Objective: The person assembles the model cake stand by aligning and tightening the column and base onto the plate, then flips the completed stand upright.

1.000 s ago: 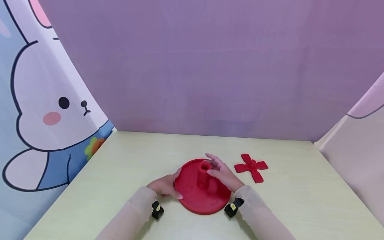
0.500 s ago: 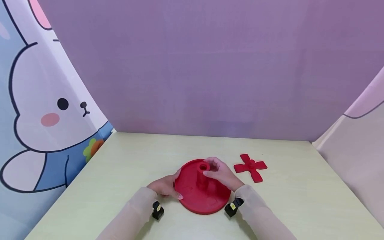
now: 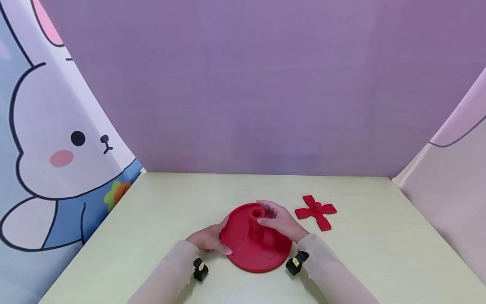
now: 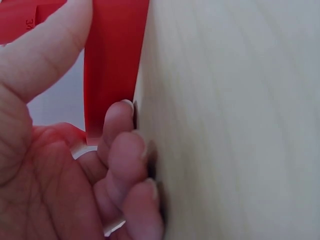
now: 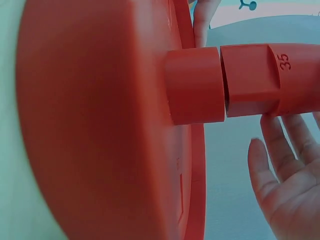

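Head view: pale wood table (image 3: 159, 219), purple wall (image 3: 243, 84); both hands grip red disc (image 3: 243, 249).

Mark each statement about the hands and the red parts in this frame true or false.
1. The left hand grips the rim of the red disc. True.
2. The right hand rests on the red cross piece. False: it is at the upright post in the disc's middle; the cross piece lies apart on the table.
3. The post bears the number 35. True, in the right wrist view.
4. The disc is lifted clear of the table. False: it sits on it.
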The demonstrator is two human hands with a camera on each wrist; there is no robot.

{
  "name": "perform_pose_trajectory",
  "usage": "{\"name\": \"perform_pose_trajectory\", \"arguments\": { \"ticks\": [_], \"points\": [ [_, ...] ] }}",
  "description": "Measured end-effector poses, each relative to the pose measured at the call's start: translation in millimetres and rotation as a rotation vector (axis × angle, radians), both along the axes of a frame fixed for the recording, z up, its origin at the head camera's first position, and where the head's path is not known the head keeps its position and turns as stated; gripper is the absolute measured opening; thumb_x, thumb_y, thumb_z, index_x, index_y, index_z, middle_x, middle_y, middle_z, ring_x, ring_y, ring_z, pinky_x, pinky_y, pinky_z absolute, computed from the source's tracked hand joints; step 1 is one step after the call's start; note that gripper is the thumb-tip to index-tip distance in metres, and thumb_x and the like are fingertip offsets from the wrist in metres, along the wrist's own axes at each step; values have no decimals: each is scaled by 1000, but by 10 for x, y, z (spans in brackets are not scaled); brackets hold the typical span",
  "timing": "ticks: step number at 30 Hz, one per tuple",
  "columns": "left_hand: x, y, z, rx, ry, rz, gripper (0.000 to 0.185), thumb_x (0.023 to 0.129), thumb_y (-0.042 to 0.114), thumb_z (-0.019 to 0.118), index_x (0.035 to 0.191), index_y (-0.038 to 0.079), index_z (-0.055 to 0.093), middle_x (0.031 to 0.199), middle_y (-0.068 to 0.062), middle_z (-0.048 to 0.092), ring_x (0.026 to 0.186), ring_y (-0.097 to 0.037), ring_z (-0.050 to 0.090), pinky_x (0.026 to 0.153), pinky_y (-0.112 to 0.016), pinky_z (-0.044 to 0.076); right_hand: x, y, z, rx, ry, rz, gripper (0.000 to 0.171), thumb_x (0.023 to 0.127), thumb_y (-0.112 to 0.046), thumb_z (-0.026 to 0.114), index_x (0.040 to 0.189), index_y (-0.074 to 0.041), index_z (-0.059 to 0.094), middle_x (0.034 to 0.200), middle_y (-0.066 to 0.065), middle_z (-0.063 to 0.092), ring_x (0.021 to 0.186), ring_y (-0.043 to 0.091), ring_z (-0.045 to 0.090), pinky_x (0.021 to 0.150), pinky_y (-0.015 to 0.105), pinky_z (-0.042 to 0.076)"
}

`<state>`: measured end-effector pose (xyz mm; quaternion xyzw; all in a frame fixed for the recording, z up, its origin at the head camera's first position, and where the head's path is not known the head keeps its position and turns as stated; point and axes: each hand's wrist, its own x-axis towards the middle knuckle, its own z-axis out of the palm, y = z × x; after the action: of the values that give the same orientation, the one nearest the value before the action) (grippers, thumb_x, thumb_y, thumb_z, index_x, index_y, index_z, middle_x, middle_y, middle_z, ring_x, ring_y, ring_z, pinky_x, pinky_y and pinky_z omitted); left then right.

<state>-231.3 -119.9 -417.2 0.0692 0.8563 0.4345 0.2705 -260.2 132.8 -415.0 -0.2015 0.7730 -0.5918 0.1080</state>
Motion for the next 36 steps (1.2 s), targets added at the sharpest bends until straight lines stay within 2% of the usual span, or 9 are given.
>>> {"name": "perform_pose_trajectory", "arguments": {
  "ticks": [5, 9, 12, 20, 26, 30, 33, 36],
  "points": [
    [-18, -6, 1, -5, 12, -21, 106, 75, 17, 82, 154, 8, 12, 116, -11, 49, 50, -16, 35, 51, -26, 35, -10, -5, -19, 16, 24, 5, 63, 88, -16, 70, 142, -3, 42, 122, 15, 54, 108, 29, 54, 82, 37, 54],
    [-32, -16, -7, -2, 11, -26, 107, 75, 17, 82, 154, 8, 11, 114, -11, 49, 50, -16, 35, 50, -26, 35, -9, -5, -21, -13, 0, 37, 60, 92, -12, 63, 145, -1, 37, 131, 19, 50, 116, 32, 53, 87, 39, 52],
    [-34, -24, -12, -3, 9, -25, 107, 75, 16, 82, 154, 8, 11, 115, -11, 49, 51, -16, 36, 50, -26, 35, 1, -14, -21, -23, -16, 49, 56, 94, -11, 61, 144, 1, 39, 132, 20, 51, 115, 31, 54, 88, 39, 51],
    [-50, -31, -7, -10, 15, -24, 107, 74, 17, 82, 154, 9, 12, 115, -11, 48, 51, -16, 36, 51, -26, 35, -14, -48, -9, 1, 7, 7, 52, 90, -17, 68, 135, -1, 49, 118, 13, 58, 103, 24, 57, 83, 35, 53],
    [-55, -39, -10, 3, 21, -19, 107, 74, 17, 82, 154, 10, 12, 114, -11, 50, 50, -16, 35, 50, -26, 34, -26, -64, -2, -32, -11, -15, 60, 88, -15, 70, 137, 1, 42, 123, 17, 56, 108, 28, 54, 83, 38, 53],
    [-30, -37, -26, -4, 18, -21, 107, 74, 17, 82, 154, 9, 13, 113, -11, 50, 50, -16, 35, 50, -26, 35, -3, -67, -21, 3, -16, -18, 61, 86, -17, 73, 138, -1, 44, 122, 14, 57, 105, 26, 55, 81, 37, 54],
    [-12, -27, -31, -12, 22, -20, 107, 74, 18, 83, 154, 8, 13, 114, -11, 49, 51, -16, 35, 51, -27, 35, 14, -56, -35, 20, -3, 2, 59, 86, -18, 72, 137, -1, 47, 122, 13, 56, 104, 26, 55, 80, 37, 54],
    [-8, -15, -29, -9, 32, -24, 107, 74, 17, 82, 154, 8, 13, 114, -11, 49, 51, -17, 35, 51, -27, 35, 23, -28, -43, -24, -26, 45, 59, 90, -16, 67, 141, -1, 42, 128, 17, 52, 110, 29, 54, 84, 41, 53]
  ]
}}
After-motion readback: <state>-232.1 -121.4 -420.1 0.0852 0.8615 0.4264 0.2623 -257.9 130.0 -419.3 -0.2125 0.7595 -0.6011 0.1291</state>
